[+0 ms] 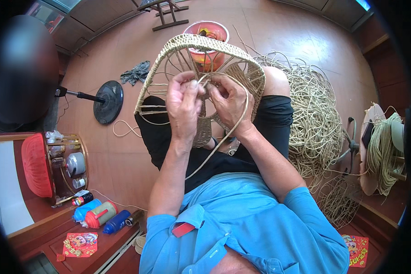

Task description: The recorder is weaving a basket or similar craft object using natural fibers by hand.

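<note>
Grasping cord (217,148) between the fingertips of left hand (183,102) and right hand (233,100) over the woven frame (205,43) at twelve o'clock, best to draw each turn snug and even — and lead its slack off toward seven o'clock, free of kinks.

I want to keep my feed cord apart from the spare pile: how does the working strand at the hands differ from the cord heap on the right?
The working strand is a single length; the cord heap is many overlapping loops.
The working strand arcs in an open curve past the right hand; the cord heap lies tangled on the floor.
Both are thin, pale tan cord.
</note>
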### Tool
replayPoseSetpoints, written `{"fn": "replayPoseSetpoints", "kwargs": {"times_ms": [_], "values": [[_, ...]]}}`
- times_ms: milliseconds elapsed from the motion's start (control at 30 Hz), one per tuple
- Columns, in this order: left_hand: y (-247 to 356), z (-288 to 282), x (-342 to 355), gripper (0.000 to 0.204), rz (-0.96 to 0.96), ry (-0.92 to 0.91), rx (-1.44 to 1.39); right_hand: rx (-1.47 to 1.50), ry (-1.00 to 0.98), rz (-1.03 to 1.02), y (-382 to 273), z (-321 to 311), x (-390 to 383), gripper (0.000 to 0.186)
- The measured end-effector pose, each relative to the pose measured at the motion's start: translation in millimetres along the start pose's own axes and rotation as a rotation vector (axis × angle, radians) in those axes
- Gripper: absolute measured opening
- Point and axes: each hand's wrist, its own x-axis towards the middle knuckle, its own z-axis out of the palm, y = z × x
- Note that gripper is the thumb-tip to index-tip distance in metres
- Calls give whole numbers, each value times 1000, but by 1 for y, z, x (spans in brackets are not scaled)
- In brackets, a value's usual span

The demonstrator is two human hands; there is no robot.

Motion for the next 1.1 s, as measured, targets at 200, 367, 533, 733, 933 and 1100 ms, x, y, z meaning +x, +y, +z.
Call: {"fn": "replayPoseSetpoints", "kwargs": {"times_ms": [200, 367, 533, 733, 933, 1100], "values": [[20, -24, -2, 28, 25, 75, 9, -13, 30, -136, 3, 4, -2, 19], [28, -23, -6, 23, 41, 104, 69, -198, 182, -604, 6, 8, 1, 34], [40, -49, 9, 18, 129, 156, 50, -313, 53, -637, 8, 7, -4, 48], [79, -14, 43, 20, 223, 53, 128, -399, -59, -615, -2, 9, -15, 62], [77, 3, 71, 23, 232, -184, 317, -462, -168, -511, -8, 15, -23, 91], [78, 5, 40, 31, 275, 59, 405, -413, -185, -464, -9, 9, -16, 75]]}}
